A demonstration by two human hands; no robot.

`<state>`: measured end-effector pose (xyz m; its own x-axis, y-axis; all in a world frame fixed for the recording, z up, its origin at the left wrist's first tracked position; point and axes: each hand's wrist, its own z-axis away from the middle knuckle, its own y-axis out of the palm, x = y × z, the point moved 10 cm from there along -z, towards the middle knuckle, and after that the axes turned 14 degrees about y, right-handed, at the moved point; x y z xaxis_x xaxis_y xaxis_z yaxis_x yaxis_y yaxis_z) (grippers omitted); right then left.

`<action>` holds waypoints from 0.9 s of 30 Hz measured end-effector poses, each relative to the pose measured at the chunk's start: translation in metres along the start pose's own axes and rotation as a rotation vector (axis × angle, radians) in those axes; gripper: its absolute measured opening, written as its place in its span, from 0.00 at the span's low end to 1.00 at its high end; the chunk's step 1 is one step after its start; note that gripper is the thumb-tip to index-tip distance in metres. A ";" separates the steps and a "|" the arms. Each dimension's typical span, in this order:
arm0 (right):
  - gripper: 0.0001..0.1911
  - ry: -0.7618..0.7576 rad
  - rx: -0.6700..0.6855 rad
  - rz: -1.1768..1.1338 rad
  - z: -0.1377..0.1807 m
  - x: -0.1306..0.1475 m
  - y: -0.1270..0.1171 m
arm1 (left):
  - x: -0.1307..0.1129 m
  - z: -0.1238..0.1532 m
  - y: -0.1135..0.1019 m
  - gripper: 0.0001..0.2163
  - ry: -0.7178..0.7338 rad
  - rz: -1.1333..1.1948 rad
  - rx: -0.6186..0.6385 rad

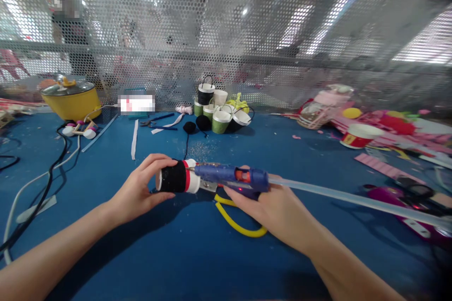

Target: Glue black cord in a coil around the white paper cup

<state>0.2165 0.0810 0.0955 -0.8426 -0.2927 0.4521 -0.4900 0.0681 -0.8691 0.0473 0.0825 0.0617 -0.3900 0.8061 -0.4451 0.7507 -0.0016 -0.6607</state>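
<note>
Both my hands out front, nearly meeting.
My left hand (141, 188) curls in a sideways grip; my right hand (271, 207) is closed, palm down; both forearms angle inward.

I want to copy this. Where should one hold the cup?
Probably by its left end, coming from the left, as the left hand does: the cup lies sideways, and the glue gun touches its right end.

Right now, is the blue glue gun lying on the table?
No, the right hand holds the glue gun, its tip at the cup in the left hand.
</note>
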 end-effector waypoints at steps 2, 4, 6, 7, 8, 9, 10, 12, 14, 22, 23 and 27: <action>0.09 -0.047 -0.027 0.082 0.001 0.005 -0.002 | -0.002 0.000 0.000 0.21 0.006 -0.002 0.006; 0.10 -0.110 -0.056 0.168 0.003 0.011 -0.003 | -0.002 -0.001 0.001 0.21 0.006 0.003 0.009; 0.10 -0.141 -0.080 0.183 0.004 0.014 -0.004 | -0.001 -0.001 0.001 0.21 -0.004 0.020 0.007; 0.09 -0.140 -0.081 0.164 0.005 0.014 -0.005 | 0.000 0.000 0.001 0.22 -0.013 0.034 0.001; 0.09 -0.128 -0.076 0.132 0.005 0.014 -0.005 | 0.002 0.000 0.001 0.22 -0.027 0.050 -0.010; 0.08 -0.111 -0.064 0.095 0.005 0.013 -0.005 | 0.004 0.001 0.000 0.22 -0.042 0.068 -0.024; 0.08 -0.094 -0.048 0.061 0.004 0.012 -0.005 | 0.007 0.001 0.000 0.22 -0.061 0.089 -0.038; 0.08 -0.077 -0.020 0.016 0.005 0.012 -0.005 | 0.012 0.003 0.000 0.22 -0.105 0.140 -0.065; 0.08 -0.070 -0.004 -0.002 0.005 0.013 -0.005 | 0.017 0.005 0.001 0.22 -0.155 0.199 -0.087; 0.07 -0.009 0.060 -0.093 0.004 0.007 0.001 | 0.029 0.010 0.006 0.22 -0.325 0.371 -0.136; 0.07 -0.012 0.059 -0.100 0.004 0.007 0.001 | 0.030 0.011 0.006 0.22 -0.339 0.387 -0.140; 0.07 0.009 0.057 -0.118 0.005 0.004 0.003 | 0.034 0.014 0.008 0.23 -0.384 0.434 -0.145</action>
<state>0.2124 0.0755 0.0934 -0.7821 -0.2871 0.5531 -0.5723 -0.0202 -0.8198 0.0330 0.1016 0.0329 -0.1763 0.4785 -0.8602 0.9391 -0.1801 -0.2926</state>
